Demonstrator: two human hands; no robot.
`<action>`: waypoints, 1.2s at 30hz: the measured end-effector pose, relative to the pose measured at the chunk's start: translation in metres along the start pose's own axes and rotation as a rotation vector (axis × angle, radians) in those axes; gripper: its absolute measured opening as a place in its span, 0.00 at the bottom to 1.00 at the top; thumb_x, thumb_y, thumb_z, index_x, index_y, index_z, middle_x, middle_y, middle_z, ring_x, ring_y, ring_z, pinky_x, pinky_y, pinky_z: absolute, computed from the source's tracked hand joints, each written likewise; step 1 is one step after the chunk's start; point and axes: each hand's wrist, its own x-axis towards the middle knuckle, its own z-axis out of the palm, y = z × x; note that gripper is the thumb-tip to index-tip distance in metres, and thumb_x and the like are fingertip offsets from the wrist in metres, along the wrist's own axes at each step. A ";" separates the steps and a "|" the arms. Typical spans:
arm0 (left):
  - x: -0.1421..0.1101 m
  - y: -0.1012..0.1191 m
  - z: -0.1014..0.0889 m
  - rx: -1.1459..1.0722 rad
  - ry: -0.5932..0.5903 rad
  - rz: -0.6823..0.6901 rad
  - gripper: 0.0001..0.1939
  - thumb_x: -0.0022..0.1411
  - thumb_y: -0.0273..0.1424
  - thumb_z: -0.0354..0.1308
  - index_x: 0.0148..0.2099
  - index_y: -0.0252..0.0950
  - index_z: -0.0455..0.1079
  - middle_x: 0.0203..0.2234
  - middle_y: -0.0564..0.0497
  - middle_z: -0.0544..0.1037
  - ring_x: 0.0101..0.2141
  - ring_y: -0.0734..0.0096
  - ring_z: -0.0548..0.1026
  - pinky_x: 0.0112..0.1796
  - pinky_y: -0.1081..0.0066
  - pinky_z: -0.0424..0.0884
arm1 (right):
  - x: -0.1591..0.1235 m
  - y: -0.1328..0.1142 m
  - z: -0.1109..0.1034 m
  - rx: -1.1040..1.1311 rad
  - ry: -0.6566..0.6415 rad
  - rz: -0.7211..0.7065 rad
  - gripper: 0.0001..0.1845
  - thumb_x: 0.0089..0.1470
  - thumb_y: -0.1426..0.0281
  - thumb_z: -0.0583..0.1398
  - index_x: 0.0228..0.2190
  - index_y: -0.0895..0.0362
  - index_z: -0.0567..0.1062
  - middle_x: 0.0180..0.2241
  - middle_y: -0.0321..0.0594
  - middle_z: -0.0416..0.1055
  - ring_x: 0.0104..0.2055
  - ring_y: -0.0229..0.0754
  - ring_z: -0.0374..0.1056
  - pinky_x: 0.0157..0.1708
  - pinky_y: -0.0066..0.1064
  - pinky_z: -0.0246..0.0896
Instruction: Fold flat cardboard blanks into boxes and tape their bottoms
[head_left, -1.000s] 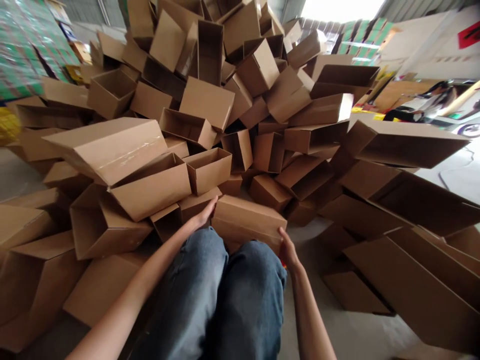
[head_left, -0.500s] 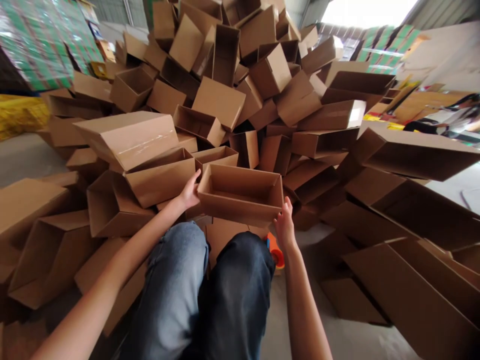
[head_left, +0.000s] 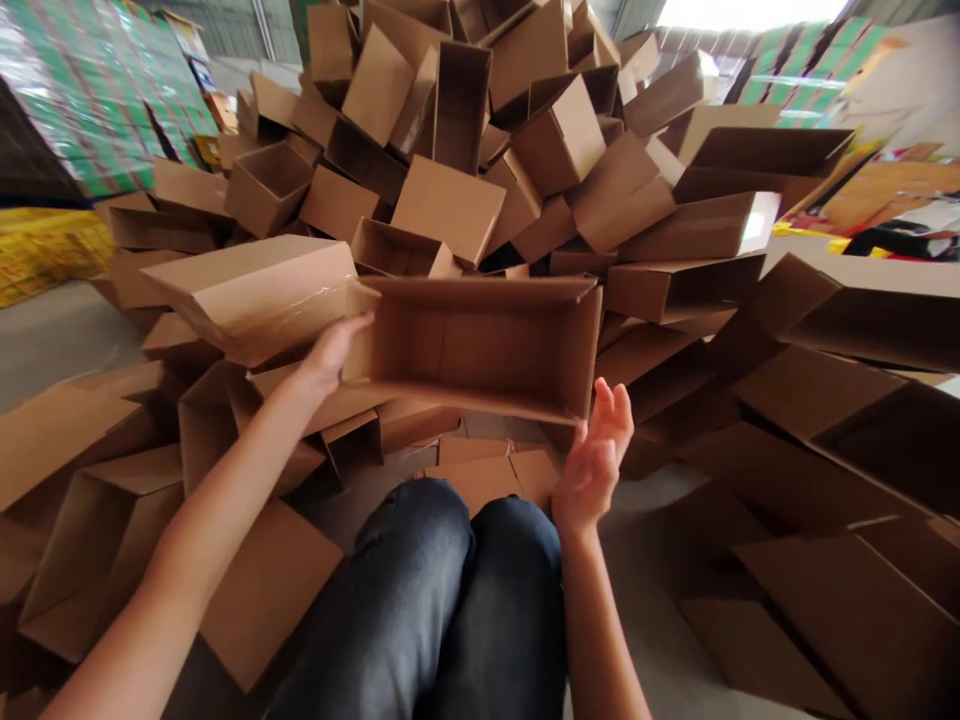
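Observation:
An open cardboard box (head_left: 480, 345) hangs in front of me above my knees, its empty inside turned toward me. My left hand (head_left: 330, 352) lies flat against the box's left end, fingers stretched out. My right hand (head_left: 596, 455) is open with spread fingers, its fingertips just at the box's lower right corner. Neither hand wraps round the box. My legs in blue jeans (head_left: 450, 610) are below.
A tall heap of empty cardboard boxes (head_left: 450, 205) fills the view ahead and on both sides. Flattened cartons (head_left: 847, 610) lie on the floor at the right. Green wrapped stacks (head_left: 82, 110) stand at the far left, and a person (head_left: 900, 235) is at the far right.
The box was lifted from my knees, turned with its opening toward me and raised higher. My right hand has come off its side and opened; my left hand has flattened against its end.

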 end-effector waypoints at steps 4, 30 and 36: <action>0.038 0.067 -0.038 0.002 0.331 0.232 0.20 0.63 0.33 0.56 0.54 0.27 0.68 0.52 0.49 0.78 0.57 0.60 0.72 0.64 0.48 0.57 | -0.028 -0.013 0.010 -0.069 -0.194 -0.018 0.33 0.64 0.60 0.52 0.67 0.44 0.50 0.67 0.42 0.53 0.71 0.50 0.47 0.67 0.56 0.45; 0.118 0.052 -0.016 0.642 -0.005 0.605 0.24 0.57 0.31 0.68 0.54 0.27 0.72 0.62 0.39 0.68 0.65 0.53 0.59 0.66 0.49 0.46 | -0.043 0.001 0.019 -0.327 -0.724 0.249 0.18 0.63 0.61 0.58 0.53 0.50 0.71 0.49 0.42 0.76 0.53 0.46 0.71 0.55 0.44 0.66; 0.006 -0.024 0.047 0.363 -0.501 0.379 0.13 0.60 0.42 0.62 0.30 0.39 0.76 0.30 0.50 0.81 0.34 0.63 0.76 0.41 0.65 0.71 | -0.030 -0.015 -0.011 -0.352 -0.527 0.270 0.17 0.62 0.58 0.58 0.49 0.49 0.76 0.45 0.41 0.78 0.49 0.47 0.74 0.52 0.42 0.68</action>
